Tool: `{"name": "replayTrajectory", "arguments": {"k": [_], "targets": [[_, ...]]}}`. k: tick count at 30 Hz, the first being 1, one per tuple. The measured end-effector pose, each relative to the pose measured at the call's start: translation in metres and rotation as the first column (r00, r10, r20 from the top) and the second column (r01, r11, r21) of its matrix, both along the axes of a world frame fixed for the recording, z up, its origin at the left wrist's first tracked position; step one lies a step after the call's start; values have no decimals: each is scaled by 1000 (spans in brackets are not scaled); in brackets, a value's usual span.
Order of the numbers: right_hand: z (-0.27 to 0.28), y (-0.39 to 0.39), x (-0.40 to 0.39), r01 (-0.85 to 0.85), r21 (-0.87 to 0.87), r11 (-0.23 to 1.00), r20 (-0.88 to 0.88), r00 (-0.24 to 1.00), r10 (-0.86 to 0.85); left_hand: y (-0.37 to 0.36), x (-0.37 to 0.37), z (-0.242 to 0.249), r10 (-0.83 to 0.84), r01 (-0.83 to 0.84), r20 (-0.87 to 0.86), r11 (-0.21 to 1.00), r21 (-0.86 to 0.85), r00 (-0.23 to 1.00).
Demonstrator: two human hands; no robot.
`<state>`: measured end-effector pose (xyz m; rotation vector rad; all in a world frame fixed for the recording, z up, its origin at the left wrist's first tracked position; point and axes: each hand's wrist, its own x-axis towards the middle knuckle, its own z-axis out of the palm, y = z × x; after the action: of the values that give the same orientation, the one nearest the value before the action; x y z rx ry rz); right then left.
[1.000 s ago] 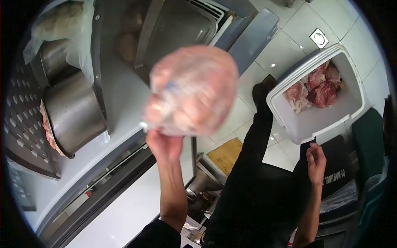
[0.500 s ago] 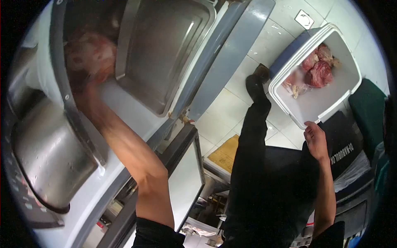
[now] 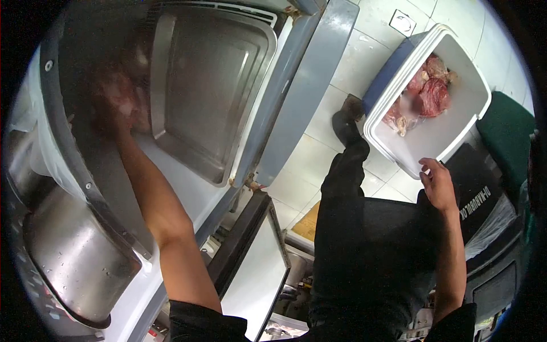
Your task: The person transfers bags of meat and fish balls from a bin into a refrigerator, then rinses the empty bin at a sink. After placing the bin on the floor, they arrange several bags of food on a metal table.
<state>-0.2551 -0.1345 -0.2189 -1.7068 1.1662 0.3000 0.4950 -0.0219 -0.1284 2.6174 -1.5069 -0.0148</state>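
Note:
My left hand (image 3: 113, 117) reaches deep into a dark, white-floored compartment and is against a piece of raw meat (image 3: 122, 98). Shadow and blur hide its fingers, so whether they grip the meat does not show. Right of that meat, a steel tray (image 3: 208, 97) lies in the same compartment. My right hand (image 3: 439, 185) is at the near corner of a blue-and-white cooler box (image 3: 456, 149), fingers loosely bent and apart, with nothing in them. Inside the box lie several chunks of raw meat (image 3: 434, 98), some in clear plastic.
On the left stands a steel pot (image 3: 80, 256) beside the compartment's frame. An open door with a white panel (image 3: 256, 273) juts out below the tray. My leg (image 3: 345, 176) stretches over the tiled floor (image 3: 313, 154). A black bag (image 3: 478, 194) with white lettering lies on the right.
The view has shifted slightly. My left arm has swung more upright, its hand still by the meat. The fingers of my right hand have lifted a little and spread near the box corner.

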Motion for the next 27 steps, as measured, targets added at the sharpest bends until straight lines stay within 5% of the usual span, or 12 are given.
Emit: {"name": "replayTrajectory", "arguments": {"k": [8,15,23,24,26,27], "targets": [[-14,7,-10,-5,43,999,-78,997,8,-1,5,-12,-50,38,163,996,77,985],[-15,7,0,-9,45,999,22,1000,8,19,26,17,41,-53,44,951,305,998],[-16,-9,-51,-6,29,1000,48,999,4,35,-70,6,149,-139,465,989,-56,872],[-11,-14,-53,46,126,991,19,999,-49,31,-88,3,155,-126,495,988,-91,855],[-5,-17,-58,-5,-32,999,33,999,6,22,-116,1,203,-148,351,973,-177,914],[-2,-20,-60,-55,-189,980,46,997,65,17,-130,2,259,-229,73,931,-284,963]]}}
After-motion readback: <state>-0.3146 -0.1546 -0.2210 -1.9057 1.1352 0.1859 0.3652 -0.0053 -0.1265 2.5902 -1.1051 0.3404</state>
